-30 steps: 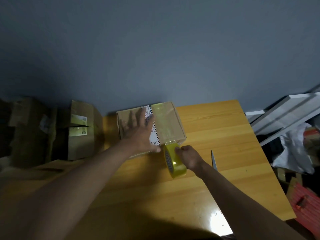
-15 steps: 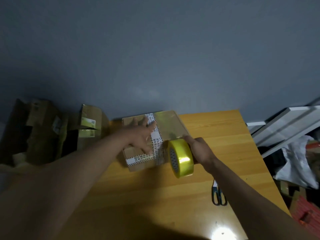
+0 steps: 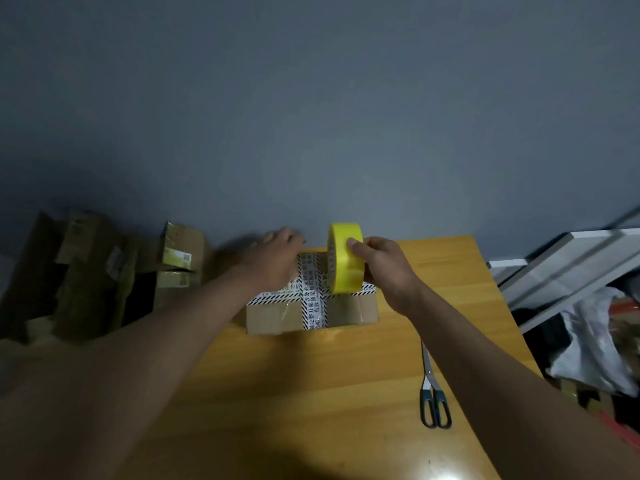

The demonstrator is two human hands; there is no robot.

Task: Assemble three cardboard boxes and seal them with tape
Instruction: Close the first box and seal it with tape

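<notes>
A brown cardboard box (image 3: 277,315) with black-and-white printed tape crossing it sits at the far side of the wooden table (image 3: 311,393). My right hand (image 3: 381,265) grips a yellow tape roll (image 3: 344,258) upright above the box's top, thumb on its rim. My left hand (image 3: 277,261) lies on the box's top near its far edge, fingers spread forward over it. Whether a tape strip runs from the roll to the box is not visible.
Grey-handled scissors (image 3: 433,393) lie on the table to the right of my right forearm. Several cardboard boxes (image 3: 104,268) are piled at the left beyond the table. White boards (image 3: 568,265) and a white bag (image 3: 595,341) crowd the right side.
The tape roll rose from the box's near edge and moved away from me over the top. My left hand slid toward the box's far edge. The view tilted down, showing the box's front.
</notes>
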